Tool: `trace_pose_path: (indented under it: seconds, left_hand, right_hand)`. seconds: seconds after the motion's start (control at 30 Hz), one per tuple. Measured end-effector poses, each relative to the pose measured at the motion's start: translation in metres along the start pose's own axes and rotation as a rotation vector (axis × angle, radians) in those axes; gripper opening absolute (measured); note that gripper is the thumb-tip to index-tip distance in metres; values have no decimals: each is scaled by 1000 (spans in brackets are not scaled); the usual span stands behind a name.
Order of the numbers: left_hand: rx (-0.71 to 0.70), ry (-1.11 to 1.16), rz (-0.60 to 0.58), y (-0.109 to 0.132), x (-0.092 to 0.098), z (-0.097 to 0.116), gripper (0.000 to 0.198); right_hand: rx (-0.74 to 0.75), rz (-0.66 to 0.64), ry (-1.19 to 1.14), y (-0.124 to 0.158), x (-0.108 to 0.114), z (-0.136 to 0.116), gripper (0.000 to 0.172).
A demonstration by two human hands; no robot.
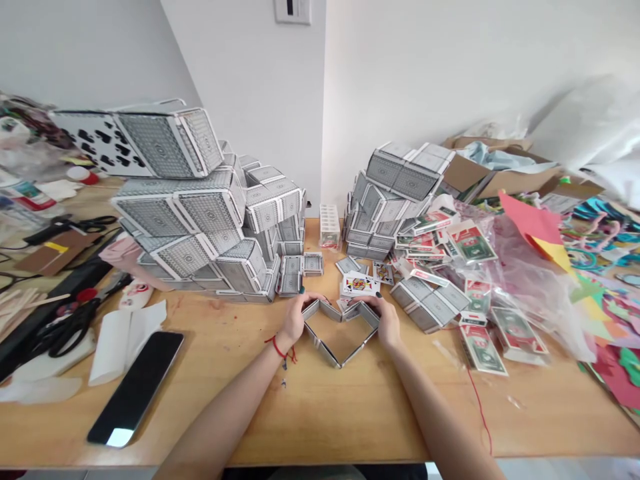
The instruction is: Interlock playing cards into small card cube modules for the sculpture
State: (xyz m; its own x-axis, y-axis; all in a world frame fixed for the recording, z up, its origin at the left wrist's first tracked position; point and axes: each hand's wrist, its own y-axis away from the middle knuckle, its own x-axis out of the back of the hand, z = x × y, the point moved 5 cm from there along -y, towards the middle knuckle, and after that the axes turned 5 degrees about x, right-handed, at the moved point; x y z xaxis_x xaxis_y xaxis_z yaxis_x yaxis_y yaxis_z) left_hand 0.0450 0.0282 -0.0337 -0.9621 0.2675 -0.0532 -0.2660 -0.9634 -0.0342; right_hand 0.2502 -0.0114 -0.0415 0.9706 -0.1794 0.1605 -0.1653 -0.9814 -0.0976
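Observation:
On the table in front of me is a heart-shaped frame of folded playing cards [323,348], its point toward me and its inside hollow. The fingers of my left hand [294,321] grip its left lobe, and a red string bracelet [281,348] circles that wrist. Around the right lobe my right hand [388,323] is closed, thumb and fingers against the card wall. Just beyond the frame lie loose playing cards [361,285], a face card on top. A small card block [291,275] rests beyond my left hand.
Stacked card-box structures stand at the left [210,207] and right [407,173]. A card block [431,303] and several card packs [483,348] lie to the right, near a plastic bag [545,293]. At left are a phone [137,387], scissors [75,327] and white paper [113,343].

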Motion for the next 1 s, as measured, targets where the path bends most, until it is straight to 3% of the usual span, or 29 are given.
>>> trace_pose_path:
  seconds: [0.17, 0.53, 0.8, 1.0]
  left_hand:
    - [-13, -38, 42, -3, 0, 2, 45]
    - [14, -2, 28, -2, -2, 2, 48]
    - [14, -2, -55, 2, -7, 5, 50]
    - [-12, -15, -21, 1, -12, 11, 52]
  right_hand:
    - [7, -39, -130, 0, -1, -1, 51]
    - [-27, -79, -78, 3, 1, -1, 52]
    - [-31, -139, -129, 7, -5, -8, 47]
    - [-8, -148, -138, 8, -10, -16, 45]
